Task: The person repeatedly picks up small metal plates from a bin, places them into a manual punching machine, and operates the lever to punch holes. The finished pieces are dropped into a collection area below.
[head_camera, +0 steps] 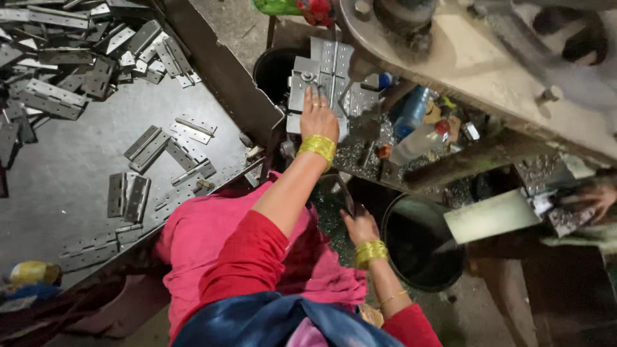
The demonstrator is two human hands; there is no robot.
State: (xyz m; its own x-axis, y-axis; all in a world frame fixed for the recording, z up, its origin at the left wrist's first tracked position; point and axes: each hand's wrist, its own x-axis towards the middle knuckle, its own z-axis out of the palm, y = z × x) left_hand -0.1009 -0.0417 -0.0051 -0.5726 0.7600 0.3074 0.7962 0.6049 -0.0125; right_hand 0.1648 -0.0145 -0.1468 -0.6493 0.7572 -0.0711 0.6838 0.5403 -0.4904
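Observation:
My left hand (317, 115), with a gold bangle at the wrist, reaches forward and lies on a grey metal hinge plate (324, 64), fingers pressed onto it. The plate sits among other hinge leaves on a small jig under a heavy machine (463, 58). My right hand (360, 225), also with a gold bangle, is lower and closer to me. It is closed around a thin dark lever handle (345, 194) beside a black bucket (421, 247). Pink and red clothing covers my lap.
A dark worktable (64, 180) on the left carries a pile of hinges (58, 58) at the back and loose hinges (148, 144) nearer me. A second black bucket (276, 67) stands behind the jig. Plastic bottles (418, 138) lie among metal shavings. Another person's hand (594, 196) holds a metal piece at right.

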